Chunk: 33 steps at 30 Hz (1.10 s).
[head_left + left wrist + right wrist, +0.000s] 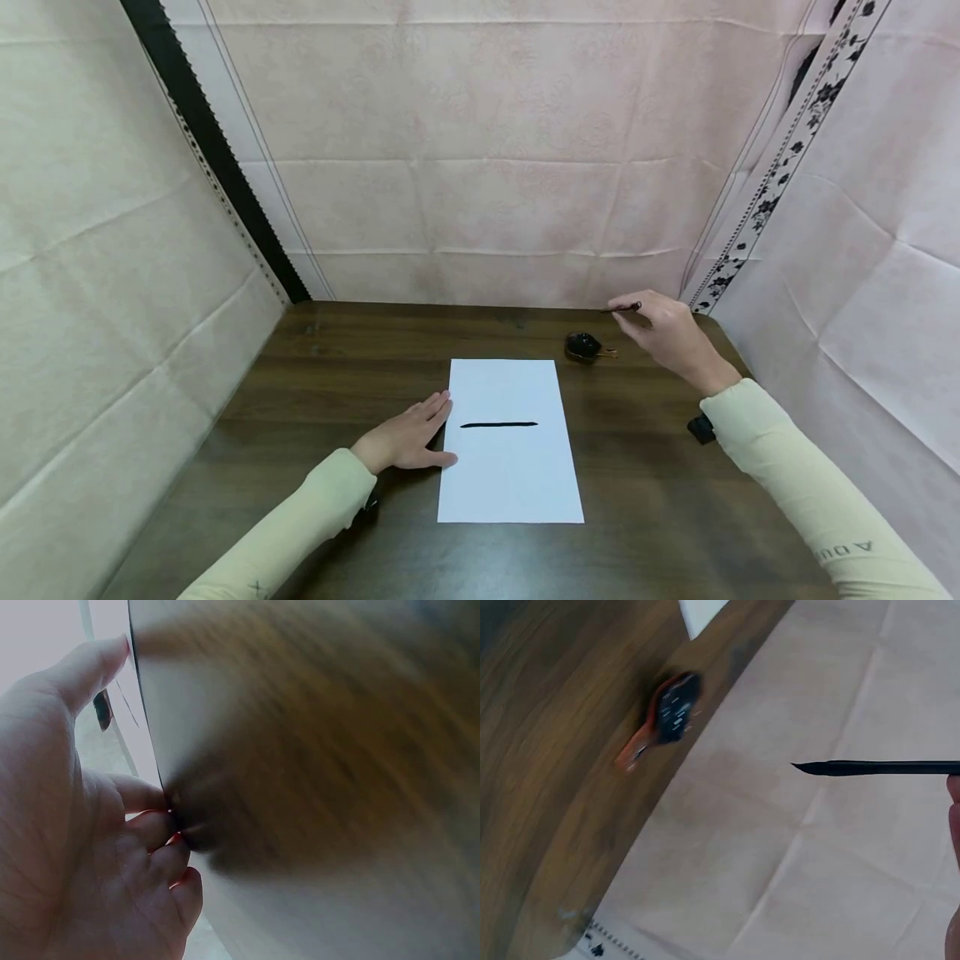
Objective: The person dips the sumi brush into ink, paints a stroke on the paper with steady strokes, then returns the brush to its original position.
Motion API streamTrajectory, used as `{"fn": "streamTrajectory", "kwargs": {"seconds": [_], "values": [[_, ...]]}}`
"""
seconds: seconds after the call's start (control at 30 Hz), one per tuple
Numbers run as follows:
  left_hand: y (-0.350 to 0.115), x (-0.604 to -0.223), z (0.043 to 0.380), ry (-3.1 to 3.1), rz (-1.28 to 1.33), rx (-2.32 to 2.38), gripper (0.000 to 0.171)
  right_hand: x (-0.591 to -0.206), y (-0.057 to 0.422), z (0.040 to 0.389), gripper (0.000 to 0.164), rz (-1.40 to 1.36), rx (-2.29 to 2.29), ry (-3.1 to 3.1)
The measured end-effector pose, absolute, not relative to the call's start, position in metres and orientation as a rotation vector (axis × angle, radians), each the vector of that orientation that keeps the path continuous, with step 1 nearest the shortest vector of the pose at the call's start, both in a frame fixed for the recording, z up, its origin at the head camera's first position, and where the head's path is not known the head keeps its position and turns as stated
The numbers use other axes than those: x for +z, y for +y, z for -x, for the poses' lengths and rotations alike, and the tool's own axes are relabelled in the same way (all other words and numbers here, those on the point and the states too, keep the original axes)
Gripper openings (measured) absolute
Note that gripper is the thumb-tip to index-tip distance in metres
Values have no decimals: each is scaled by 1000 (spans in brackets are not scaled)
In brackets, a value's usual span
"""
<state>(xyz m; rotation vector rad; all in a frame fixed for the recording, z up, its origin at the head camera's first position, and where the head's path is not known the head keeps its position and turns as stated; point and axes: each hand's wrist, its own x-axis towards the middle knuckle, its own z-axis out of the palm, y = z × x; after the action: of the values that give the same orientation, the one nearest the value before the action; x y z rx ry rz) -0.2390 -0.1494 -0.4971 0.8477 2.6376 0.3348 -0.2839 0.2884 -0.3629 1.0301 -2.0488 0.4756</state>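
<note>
A sheet of white paper (510,483) lies on the wooden table with one horizontal black stroke (498,425) across its middle. My left hand (408,437) rests at the paper's left edge, fingers extended and thumb apart, fingertips on the sheet. At the back right, my right hand (671,333) pinches a thin dark writing brush (618,309). The right wrist view shows its pointed black tip, the brush (870,768) held sideways above the tabletop. Just left of that hand and below the brush sits a small ink dish (635,747) with a short handle, black and glossy inside.
Pale cloth curtains (510,208) hang behind the table (360,350) and along both sides. The right one carries a black floral border (765,204); a black strip (225,158) runs down the left corner. Dark wrist devices (701,429) show at both cuffs.
</note>
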Motion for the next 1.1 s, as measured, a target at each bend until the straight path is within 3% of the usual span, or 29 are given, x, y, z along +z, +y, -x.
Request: {"fn": "streamTrajectory", "kwargs": {"seconds": [0.8,1.1], "values": [[-148,-491,238,2629,-834,340,101,-446,333,303,49,-1221,82,-2135],[-148,-492,238,2629,-841,345,101,-473,335,299,46,-1207,86,-2188]]}}
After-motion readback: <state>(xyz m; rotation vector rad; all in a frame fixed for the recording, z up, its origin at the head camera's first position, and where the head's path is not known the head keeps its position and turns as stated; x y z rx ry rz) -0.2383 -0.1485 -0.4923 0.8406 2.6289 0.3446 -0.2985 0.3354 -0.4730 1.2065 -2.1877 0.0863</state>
